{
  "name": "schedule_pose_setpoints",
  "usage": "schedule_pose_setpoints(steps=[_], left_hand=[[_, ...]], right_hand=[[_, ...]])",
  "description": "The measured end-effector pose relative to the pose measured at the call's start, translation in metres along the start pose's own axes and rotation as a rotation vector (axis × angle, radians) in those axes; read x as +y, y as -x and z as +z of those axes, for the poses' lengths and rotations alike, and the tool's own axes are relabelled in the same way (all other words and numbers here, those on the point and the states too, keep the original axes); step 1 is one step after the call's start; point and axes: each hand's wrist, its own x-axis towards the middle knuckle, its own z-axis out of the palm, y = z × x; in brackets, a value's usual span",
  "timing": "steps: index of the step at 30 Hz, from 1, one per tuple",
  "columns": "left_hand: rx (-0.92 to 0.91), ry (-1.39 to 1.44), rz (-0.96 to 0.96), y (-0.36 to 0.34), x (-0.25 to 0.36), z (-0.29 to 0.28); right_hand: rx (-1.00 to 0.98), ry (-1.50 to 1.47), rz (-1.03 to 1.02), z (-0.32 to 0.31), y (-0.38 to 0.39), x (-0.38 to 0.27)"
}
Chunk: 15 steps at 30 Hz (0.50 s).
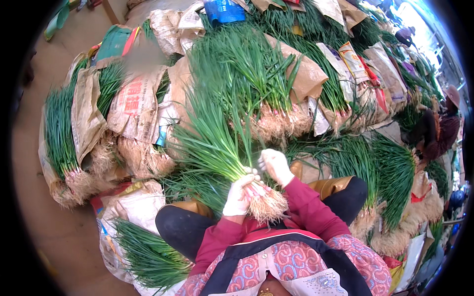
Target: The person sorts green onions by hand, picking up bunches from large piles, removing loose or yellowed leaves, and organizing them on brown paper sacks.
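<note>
My left hand [240, 195], in a white glove, is wrapped around the lower stems of a bunch of spring onions [217, 150]. The bunch slants over my lap, its green leaves fanning up and left, its pale roots [267, 206] hanging toward me. Just right of the stems, my right hand [276, 166], also gloved in white, is raised with the fingers curled in. Whatever those fingers hold, if anything, is too small to tell. Straight ahead lies a big heap of spring onions [247, 64], with bulbs and roots facing me.
More bundles lie left under brown paper sacks [136, 101]. A loose pile of spring onions [148, 254] rests on a white sack [131, 200] by my left knee. Bundles [358, 172] line my right side, where another person [437, 130] sits. Brown floor [54, 237] runs along the left.
</note>
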Motion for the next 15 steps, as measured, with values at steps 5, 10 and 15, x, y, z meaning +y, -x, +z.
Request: schedule_pose_setpoints(steps=[5,10,15], left_hand=[[-0.224,0.092,0.103,0.008,0.019,0.018],[-0.109,0.047,0.084,-0.007,0.014,0.003],[-0.07,-0.017,-0.034,-0.02,0.008,0.0]], right_hand=[[-0.701,1.388,0.029,-0.039,-0.011,0.002],[0.326,1.273,-0.363,-0.058,-0.072,-0.053],[0.45,1.563,-0.226,-0.118,-0.146,-0.039]])
